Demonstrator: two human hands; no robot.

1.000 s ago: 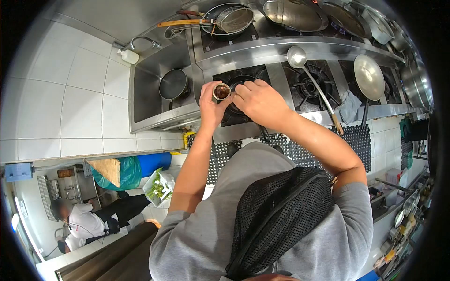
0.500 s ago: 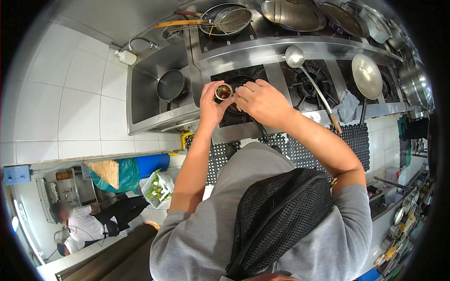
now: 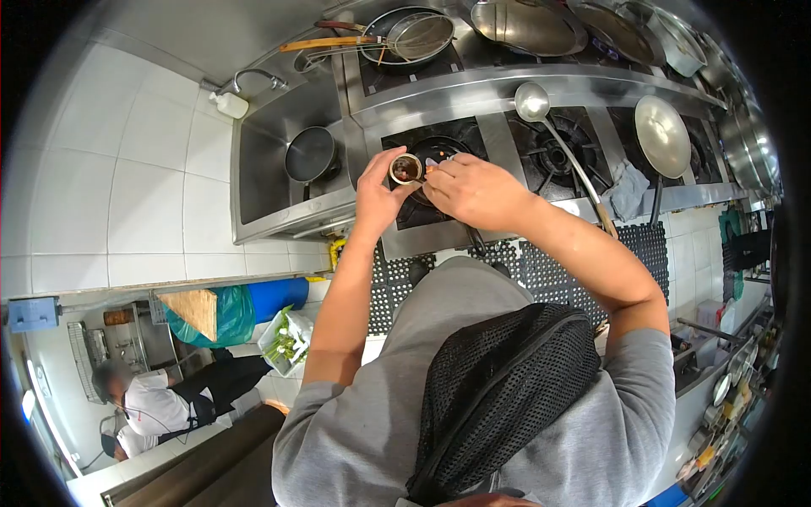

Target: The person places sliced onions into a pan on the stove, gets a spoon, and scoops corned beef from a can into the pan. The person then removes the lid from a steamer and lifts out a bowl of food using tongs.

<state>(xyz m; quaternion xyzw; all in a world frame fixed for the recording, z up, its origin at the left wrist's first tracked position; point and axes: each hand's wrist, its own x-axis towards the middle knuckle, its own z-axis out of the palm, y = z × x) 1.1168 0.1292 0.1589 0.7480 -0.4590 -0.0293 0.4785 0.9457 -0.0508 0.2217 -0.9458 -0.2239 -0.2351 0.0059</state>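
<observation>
My left hand [image 3: 378, 190] is wrapped round a small round cup [image 3: 394, 171], its mouth facing up, with dark brown contents and a few paler bits inside. Close against the cup's right side, my right hand [image 3: 473, 193] is closed in a pinch. A small dark sliver shows between its fingers and the cup rim, too small to name. Below both hands a dark frying pan [image 3: 432, 149] sits on the left front burner, its handle [image 3: 476, 240] pointing toward me. Small orange bits show in the pan beside my right fingers; the hands hide much of it.
A ladle [image 3: 578, 160] lies across the middle burner, near a grey cloth [image 3: 627, 191] and a metal wok [image 3: 661, 137]. Left is a sink [image 3: 253, 182] holding a black pan [image 3: 310, 155]. Strainers [image 3: 420, 38] rest on the back. Another person [image 3: 160, 401] stands lower left.
Orange bits now show in the pan beside my right fingers. The cup's contents look lower and darker. My right hand has shifted slightly downward; the left keeps its hold.
</observation>
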